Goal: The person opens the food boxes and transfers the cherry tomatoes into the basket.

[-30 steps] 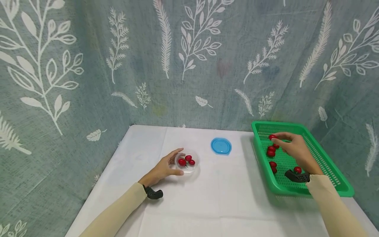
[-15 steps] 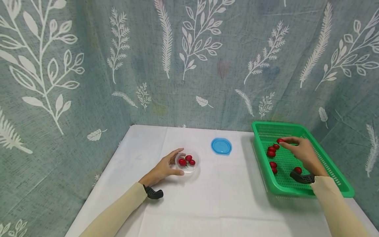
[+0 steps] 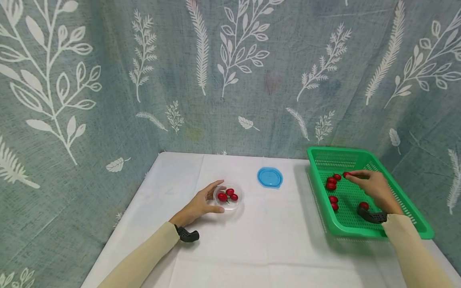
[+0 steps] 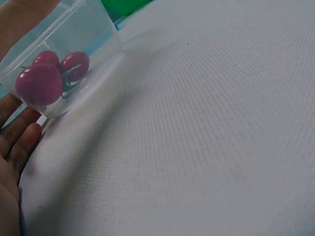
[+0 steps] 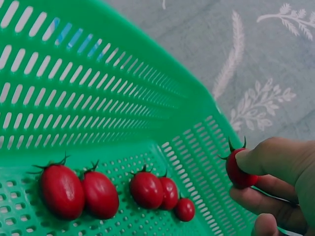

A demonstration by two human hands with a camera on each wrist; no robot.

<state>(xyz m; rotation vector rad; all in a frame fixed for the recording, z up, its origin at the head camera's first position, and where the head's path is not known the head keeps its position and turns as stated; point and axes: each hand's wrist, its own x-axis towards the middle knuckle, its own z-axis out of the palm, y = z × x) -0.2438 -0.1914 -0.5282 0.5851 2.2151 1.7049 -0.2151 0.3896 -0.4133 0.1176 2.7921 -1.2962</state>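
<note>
My left hand (image 3: 197, 206) holds a clear round plastic container (image 3: 238, 203) on the table, thumb on the near side and fingers on the far side. Three red cherry tomatoes (image 4: 40, 84) with green stems lie inside it. Over the green basket at the right, my right hand (image 3: 377, 189) pinches another cherry tomato (image 5: 239, 169) between thumb and fingers, its green calyx pointing up. Below, several cherry tomatoes (image 5: 62, 191) sit on the basket floor, mostly along its left side. One more tomato (image 3: 363, 205) lies close to the right wrist strap.
The green perforated basket (image 3: 353, 233) stands at the table's right side, its raised walls around the right hand. A blue lid (image 3: 270, 177) lies flat between the container and the basket. A patterned grey-green curtain (image 3: 230, 120) hangs behind the white-covered table (image 3: 252, 248).
My right hand has moved to the right and slightly nearer inside the basket, carrying the pinched cherry tomato. The left hand and the container have stayed in place.
</note>
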